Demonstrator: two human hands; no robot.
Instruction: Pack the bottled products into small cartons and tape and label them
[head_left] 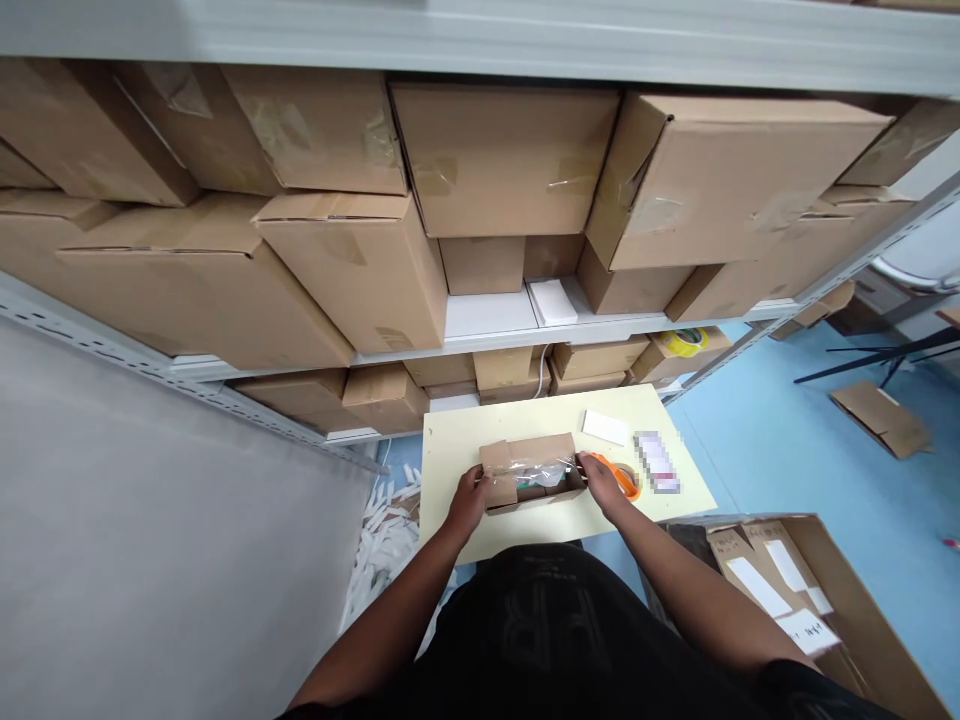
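A small cardboard box (534,452) lies on the pale yellow tabletop (457,425), its front side partly open. Clear plastic film (551,470) stretches across the opening, and something green and white shows inside, too hidden to name. My left hand (470,500) grips the box's left end, its fingers partly hidden at the edge. At the opposite end, my right hand (598,482) grips the right edge. Just beyond the right hand lies an orange tape dispenser (628,482), partly covered by it.
A white card stack (605,427) and a pixelated packet (657,462) lie on the table. Shelves of cardboard cartons (510,160) rise behind it. Yellow tape (685,342) rests on a lower carton. A large open carton (870,610) stands at right; paper strips (382,540) litter the floor at left.
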